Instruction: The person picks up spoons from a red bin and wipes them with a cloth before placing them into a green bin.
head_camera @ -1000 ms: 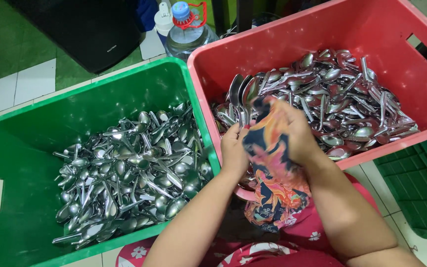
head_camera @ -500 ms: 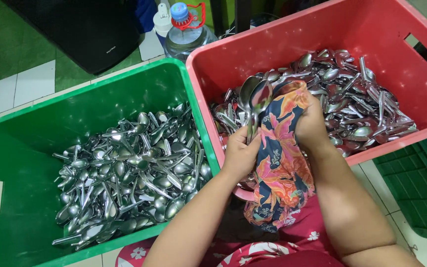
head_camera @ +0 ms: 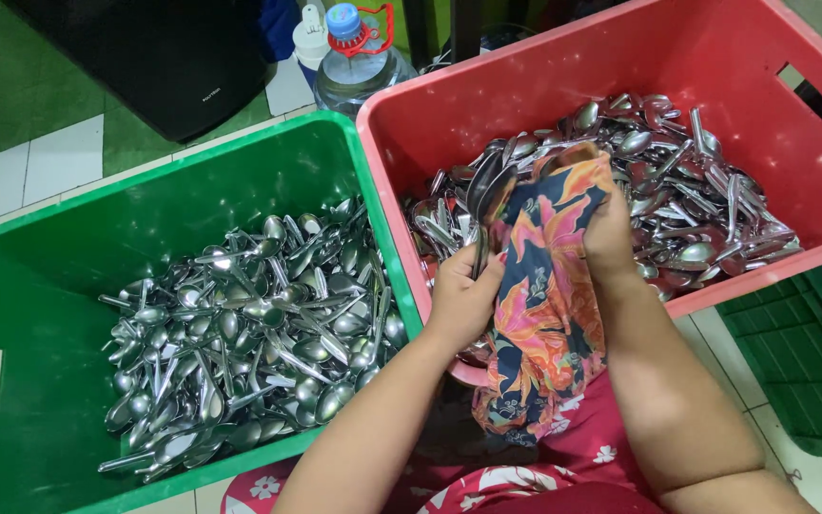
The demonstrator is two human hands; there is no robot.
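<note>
Your left hand [head_camera: 463, 300] is closed tight around the handle of a metal spoon [head_camera: 483, 205], and the spoon stands up over the front edge of the red crate [head_camera: 487, 105]. Your right hand [head_camera: 611, 233] is wrapped shut in the flowery cloth [head_camera: 544, 305]. A second ago the cloth covered the spoon's bowl; now it has slid down and the shiny bowl shows, so that spoon looks wiped. More spoons fill the red crate, and a heap lies in the green crate [head_camera: 68, 276] beside it. A water bottle [head_camera: 359, 62] stands behind.
</note>
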